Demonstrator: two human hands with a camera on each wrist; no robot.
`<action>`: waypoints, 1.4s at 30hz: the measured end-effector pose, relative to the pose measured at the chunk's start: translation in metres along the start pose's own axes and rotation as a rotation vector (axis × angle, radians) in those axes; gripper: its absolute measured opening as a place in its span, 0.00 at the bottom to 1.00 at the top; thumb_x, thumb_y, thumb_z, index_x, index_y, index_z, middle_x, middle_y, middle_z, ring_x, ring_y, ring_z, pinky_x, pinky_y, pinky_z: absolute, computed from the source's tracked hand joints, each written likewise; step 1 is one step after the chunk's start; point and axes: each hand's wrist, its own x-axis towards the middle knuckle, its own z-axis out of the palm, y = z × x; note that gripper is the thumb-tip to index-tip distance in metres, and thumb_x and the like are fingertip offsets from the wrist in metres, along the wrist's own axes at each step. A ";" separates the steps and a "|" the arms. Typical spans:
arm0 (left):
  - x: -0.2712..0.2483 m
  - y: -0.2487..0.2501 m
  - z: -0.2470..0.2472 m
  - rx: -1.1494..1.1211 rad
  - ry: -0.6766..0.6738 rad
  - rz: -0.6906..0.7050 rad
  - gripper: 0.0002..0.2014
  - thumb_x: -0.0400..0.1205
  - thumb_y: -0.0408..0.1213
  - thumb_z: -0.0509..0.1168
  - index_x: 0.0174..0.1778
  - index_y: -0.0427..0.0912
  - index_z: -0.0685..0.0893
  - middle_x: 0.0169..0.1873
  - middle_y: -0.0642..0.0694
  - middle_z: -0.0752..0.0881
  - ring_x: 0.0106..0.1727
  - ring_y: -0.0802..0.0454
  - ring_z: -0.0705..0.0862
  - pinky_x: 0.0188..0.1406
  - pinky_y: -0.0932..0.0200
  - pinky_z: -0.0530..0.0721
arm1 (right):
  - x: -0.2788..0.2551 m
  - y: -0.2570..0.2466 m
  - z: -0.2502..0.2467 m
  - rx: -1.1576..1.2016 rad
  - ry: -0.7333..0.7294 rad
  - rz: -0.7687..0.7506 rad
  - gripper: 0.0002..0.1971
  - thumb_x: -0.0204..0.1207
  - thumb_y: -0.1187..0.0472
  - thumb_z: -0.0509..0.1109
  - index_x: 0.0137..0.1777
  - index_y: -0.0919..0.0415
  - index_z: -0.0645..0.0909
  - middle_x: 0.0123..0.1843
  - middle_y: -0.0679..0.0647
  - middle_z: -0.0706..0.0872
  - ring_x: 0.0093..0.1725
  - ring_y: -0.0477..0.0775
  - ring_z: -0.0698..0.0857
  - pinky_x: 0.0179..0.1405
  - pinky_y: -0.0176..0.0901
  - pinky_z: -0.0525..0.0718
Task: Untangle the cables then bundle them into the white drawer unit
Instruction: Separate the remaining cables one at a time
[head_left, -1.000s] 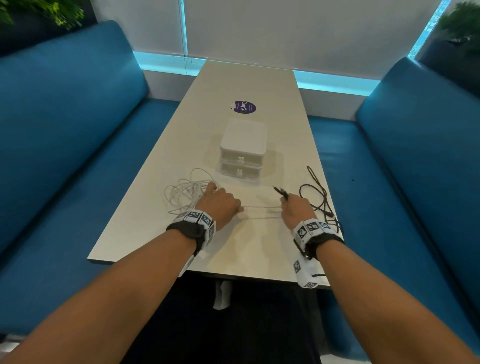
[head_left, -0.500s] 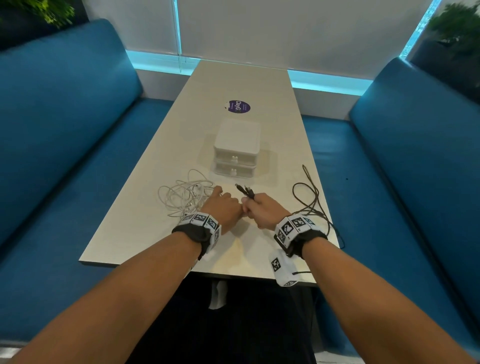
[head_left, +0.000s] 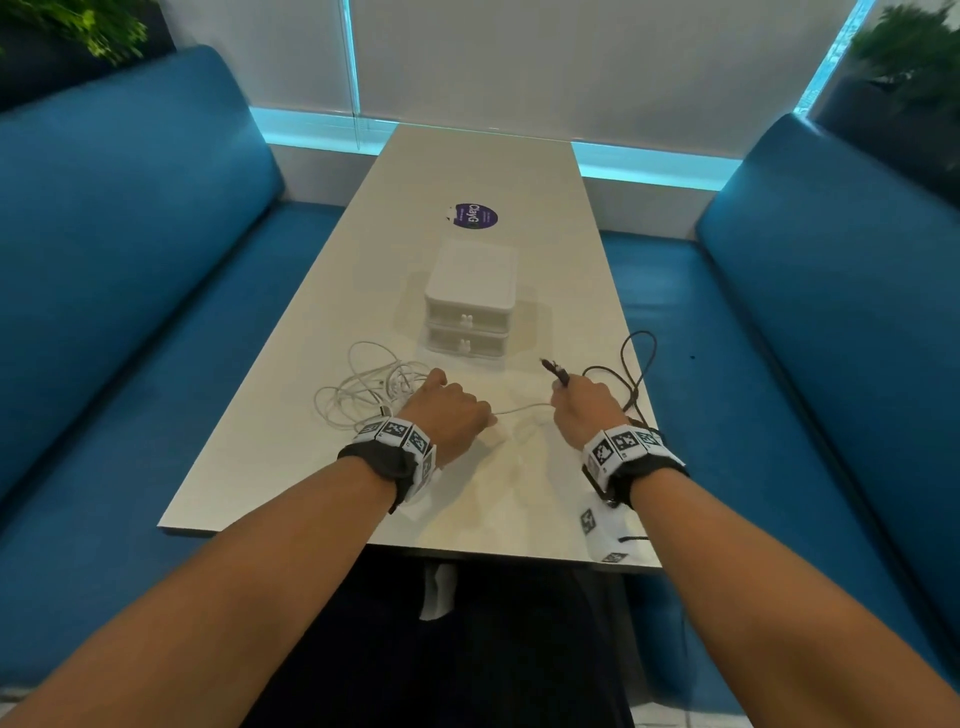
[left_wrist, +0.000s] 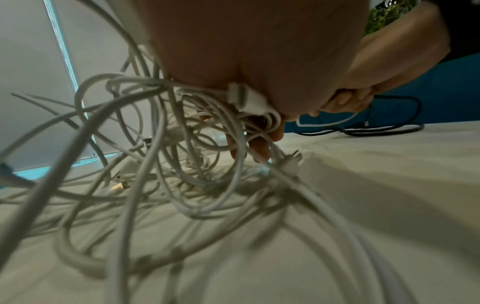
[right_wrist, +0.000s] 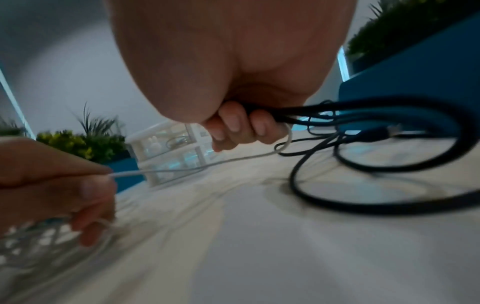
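Observation:
A tangle of white cables (head_left: 363, 389) (left_wrist: 182, 164) lies on the table left of centre. My left hand (head_left: 452, 410) grips strands of it, thumb and forefinger pinching one thin white strand (head_left: 522, 409) (right_wrist: 207, 166) that runs across to my right hand (head_left: 584, 410). That hand has its fingers (right_wrist: 233, 125) curled round black cables (head_left: 631, 374) (right_wrist: 363, 133) and the white strand, with black plugs (head_left: 555, 370) sticking out above the fist. The white drawer unit (head_left: 470, 306) (right_wrist: 171, 150) stands behind the hands with both drawers closed.
The pale table (head_left: 467, 493) runs away from me between two blue benches (head_left: 130, 312) (head_left: 831, 338). A purple sticker (head_left: 475, 215) lies beyond the drawer unit. Black cable loops reach the table's right edge. Plants stand on ledges behind both benches.
My hands touched half a second ago and have since moved apart, the right one going right with the black cables, drawing the white strand out between them.

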 end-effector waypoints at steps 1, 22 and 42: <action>0.001 0.002 0.000 -0.012 0.007 -0.011 0.10 0.89 0.39 0.56 0.56 0.49 0.83 0.45 0.48 0.90 0.48 0.43 0.84 0.67 0.42 0.66 | 0.000 -0.006 0.002 0.082 0.002 -0.018 0.20 0.88 0.50 0.53 0.63 0.61 0.81 0.57 0.63 0.85 0.53 0.66 0.85 0.52 0.53 0.83; -0.003 -0.022 0.001 -0.010 -0.012 0.012 0.11 0.92 0.42 0.53 0.57 0.44 0.79 0.51 0.46 0.87 0.55 0.43 0.82 0.64 0.45 0.68 | -0.004 0.015 0.007 -0.071 -0.170 -0.207 0.12 0.86 0.45 0.59 0.48 0.50 0.77 0.43 0.52 0.84 0.46 0.58 0.83 0.45 0.48 0.79; -0.004 0.008 -0.017 0.041 -0.043 -0.038 0.14 0.83 0.33 0.58 0.63 0.48 0.80 0.53 0.49 0.86 0.57 0.43 0.82 0.67 0.41 0.67 | -0.019 -0.031 0.017 0.213 -0.262 -0.241 0.13 0.88 0.53 0.57 0.52 0.53 0.83 0.45 0.46 0.85 0.42 0.46 0.82 0.38 0.40 0.73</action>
